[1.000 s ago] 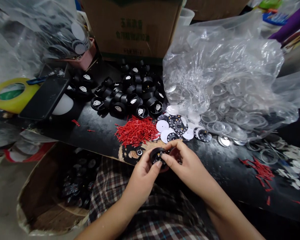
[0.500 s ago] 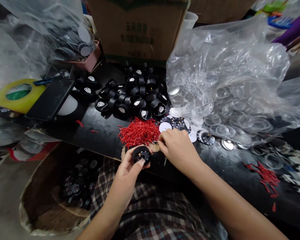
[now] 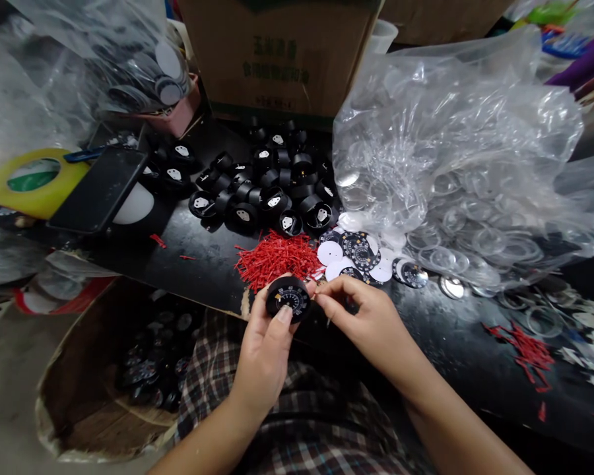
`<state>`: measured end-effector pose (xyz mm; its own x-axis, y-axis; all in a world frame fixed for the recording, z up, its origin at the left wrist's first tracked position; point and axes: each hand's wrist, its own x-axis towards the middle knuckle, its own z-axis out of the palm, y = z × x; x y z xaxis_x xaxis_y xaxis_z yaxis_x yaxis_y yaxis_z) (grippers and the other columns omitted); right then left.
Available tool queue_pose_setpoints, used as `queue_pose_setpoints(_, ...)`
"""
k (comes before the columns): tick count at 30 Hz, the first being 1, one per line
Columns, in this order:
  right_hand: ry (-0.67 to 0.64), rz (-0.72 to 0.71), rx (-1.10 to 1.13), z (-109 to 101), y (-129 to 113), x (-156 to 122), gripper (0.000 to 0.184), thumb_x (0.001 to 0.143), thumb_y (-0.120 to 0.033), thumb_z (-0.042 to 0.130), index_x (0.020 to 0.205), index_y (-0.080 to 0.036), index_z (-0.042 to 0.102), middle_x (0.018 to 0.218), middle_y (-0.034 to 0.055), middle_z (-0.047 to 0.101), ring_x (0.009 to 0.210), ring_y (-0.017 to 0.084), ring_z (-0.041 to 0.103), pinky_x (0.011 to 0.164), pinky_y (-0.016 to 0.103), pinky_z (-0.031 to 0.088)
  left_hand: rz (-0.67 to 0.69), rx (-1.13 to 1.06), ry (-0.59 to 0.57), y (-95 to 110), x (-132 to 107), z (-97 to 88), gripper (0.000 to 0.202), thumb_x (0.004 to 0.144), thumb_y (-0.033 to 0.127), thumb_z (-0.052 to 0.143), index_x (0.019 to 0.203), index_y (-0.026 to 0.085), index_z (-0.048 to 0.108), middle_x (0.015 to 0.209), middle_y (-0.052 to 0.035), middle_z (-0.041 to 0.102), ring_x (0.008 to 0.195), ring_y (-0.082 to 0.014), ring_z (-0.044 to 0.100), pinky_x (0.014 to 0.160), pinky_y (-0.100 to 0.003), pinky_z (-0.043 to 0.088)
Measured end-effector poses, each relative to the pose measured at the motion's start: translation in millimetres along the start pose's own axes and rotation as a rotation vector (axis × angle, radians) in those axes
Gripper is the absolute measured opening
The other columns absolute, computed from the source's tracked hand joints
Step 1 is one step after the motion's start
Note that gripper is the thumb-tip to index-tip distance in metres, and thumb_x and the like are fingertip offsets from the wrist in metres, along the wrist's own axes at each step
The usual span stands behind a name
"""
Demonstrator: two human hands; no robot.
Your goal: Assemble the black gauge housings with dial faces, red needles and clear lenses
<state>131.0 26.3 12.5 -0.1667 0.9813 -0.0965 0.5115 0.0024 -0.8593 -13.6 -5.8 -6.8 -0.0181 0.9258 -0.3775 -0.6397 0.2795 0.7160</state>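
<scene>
My left hand (image 3: 267,346) grips a round black dial gauge (image 3: 290,297), its printed face tilted up towards me and the thumb pressed on the face's lower part. At the gauge's right edge, my right hand (image 3: 359,310) has thumb and forefinger pinched together; anything between the tips is too small to make out. Just beyond both hands lies a heap of thin red pointers (image 3: 277,260). To its right, printed dial discs (image 3: 360,251) overlap, some with their white side up. Black round housings (image 3: 242,214) with small white plates inside stand in a cluster behind the pointers.
Clear plastic bags with transparent rings (image 3: 445,257) fill the right side. A cardboard box (image 3: 277,59) stands at the back. On the left are a phone (image 3: 99,191) and a yellow tape roll (image 3: 0,191). Below the table edge, a carton (image 3: 54,396) holds finished-looking black gauges.
My right hand has drawn back from beside the discs to the gauge's right edge. My left hand has moved slightly right and up with the gauge.
</scene>
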Motion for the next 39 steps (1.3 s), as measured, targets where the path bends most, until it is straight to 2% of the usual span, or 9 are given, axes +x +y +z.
queue_pose_setpoints(5,0.033,0.047,0.144,-7,-7,-6,0.013,0.088,-0.030,0.056,0.082,-0.021,0.064,0.077,-0.0008,0.068,0.070,0.014,0.060,0.065,0.025,0.045,0.015,0.022,0.070,5,5,2.7,0.042,0.088,0.027,0.058,0.128,0.033,0.050,0.116,-0.0023,0.069,0.112,-0.0195,0.062,0.102,-0.037,0.042)
queue_pose_setpoints(9,-0.010,0.082,0.218,-8,-9,-7,0.016,0.088,-0.033,0.055,0.081,-0.020,0.062,0.080,0.0010,0.068,0.073,0.015,0.061,0.065,0.025,0.046,-0.062,0.084,0.054,1,10,6.0,0.031,0.085,0.026,0.060,0.116,0.029,0.060,0.113,-0.0022,0.068,0.113,-0.0223,0.060,0.097,-0.037,0.046)
queue_pose_setpoints(13,-0.003,-0.028,0.019,-5,-10,-10,0.014,0.089,-0.028,0.053,0.081,-0.021,0.062,0.079,0.0011,0.067,0.073,0.016,0.060,0.069,0.029,0.045,-0.081,0.110,-0.001,-7,10,6.0,0.020,0.084,0.025,0.061,0.103,0.028,0.066,0.107,0.0002,0.069,0.109,-0.0216,0.060,0.098,-0.037,0.045)
queue_pose_setpoints(16,0.034,-0.166,-0.227,-4,-12,-14,0.014,0.091,-0.023,0.050,0.083,-0.022,0.062,0.080,0.0024,0.065,0.077,0.018,0.058,0.074,0.033,0.041,-0.049,0.215,-0.052,-11,8,4.7,0.024,0.085,0.029,0.061,0.109,0.029,0.064,0.113,0.0006,0.067,0.112,-0.0209,0.058,0.103,-0.036,0.041)
queue_pose_setpoints(18,0.043,-0.198,-0.292,-4,-13,-15,0.014,0.092,-0.023,0.050,0.083,-0.021,0.060,0.079,0.0024,0.064,0.076,0.018,0.057,0.073,0.033,0.040,-0.029,0.282,-0.089,-11,7,4.6,0.026,0.086,0.030,0.059,0.113,0.029,0.063,0.118,0.0009,0.066,0.114,-0.0199,0.057,0.104,-0.033,0.039)
queue_pose_setpoints(24,0.027,-0.175,-0.263,-7,-12,-14,0.014,0.091,-0.019,0.050,0.079,-0.021,0.056,0.076,0.0002,0.062,0.074,0.016,0.056,0.070,0.030,0.039,0.034,0.409,-0.141,-3,4,7.3,0.024,0.087,0.026,0.058,0.111,0.028,0.062,0.116,0.0008,0.067,0.113,-0.0179,0.058,0.100,-0.027,0.041)
queue_pose_setpoints(30,0.015,-0.159,-0.262,-5,-13,-18,0.015,0.091,-0.018,0.052,0.076,-0.021,0.055,0.073,-0.0001,0.062,0.070,0.016,0.057,0.067,0.029,0.039,0.092,0.461,-0.095,-1,3,8.6,0.019,0.084,0.024,0.061,0.103,0.025,0.064,0.103,-0.0003,0.070,0.102,-0.0201,0.063,0.094,-0.031,0.044)
queue_pose_setpoints(35,0.032,-0.128,-0.248,1,-14,-21,0.018,0.090,-0.017,0.051,0.073,-0.021,0.053,0.072,0.0000,0.061,0.067,0.015,0.056,0.064,0.028,0.039,0.175,0.617,-0.021,-2,1,6.8,0.021,0.083,0.021,0.061,0.102,0.026,0.066,0.101,0.0001,0.070,0.099,-0.0203,0.062,0.093,-0.031,0.044)
queue_pose_setpoints(39,0.017,-0.099,-0.231,0,-15,-19,0.020,0.089,-0.018,0.052,0.069,-0.021,0.051,0.066,-0.0021,0.058,0.059,0.013,0.051,0.060,0.026,0.037,0.166,0.633,-0.077,0,4,5.2,0.021,0.084,0.020,0.059,0.104,0.024,0.065,0.104,-0.0003,0.070,0.101,-0.0194,0.062,0.095,-0.031,0.045)
